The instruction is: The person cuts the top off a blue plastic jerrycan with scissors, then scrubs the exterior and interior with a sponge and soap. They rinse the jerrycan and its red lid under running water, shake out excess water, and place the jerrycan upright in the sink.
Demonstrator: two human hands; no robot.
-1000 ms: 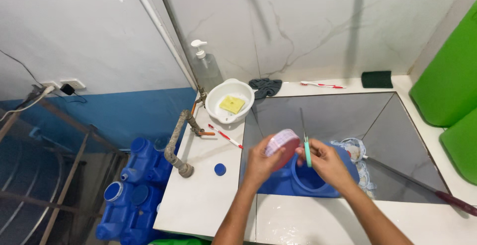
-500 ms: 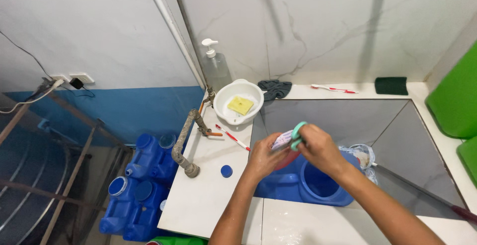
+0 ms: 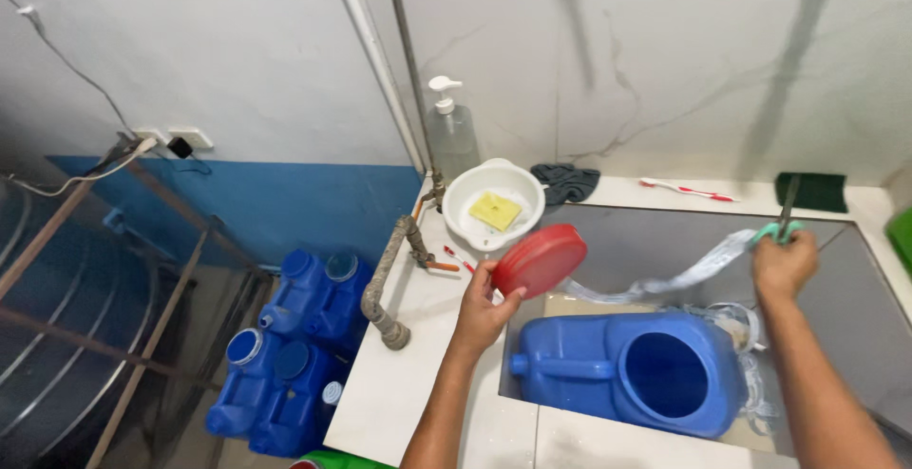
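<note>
Lid [image 3: 540,260], red, rigid, light: left hand [image 3: 483,306] pinches near rim. Right hand [image 3: 783,262] clamped on scissors [image 3: 785,222] and limp clear plastic strip [image 3: 665,277]; likely slippery, grip near end.

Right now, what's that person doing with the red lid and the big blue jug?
A person stands at a sink. The left hand holds a round red lid up over the counter. The right hand holds green-handled scissors and the end of a clear plastic strip that stretches back to the lid. Below, a blue jug lies on its side in the sink with its mouth open. A white bowl with a yellow sponge sits nearby.
</note>
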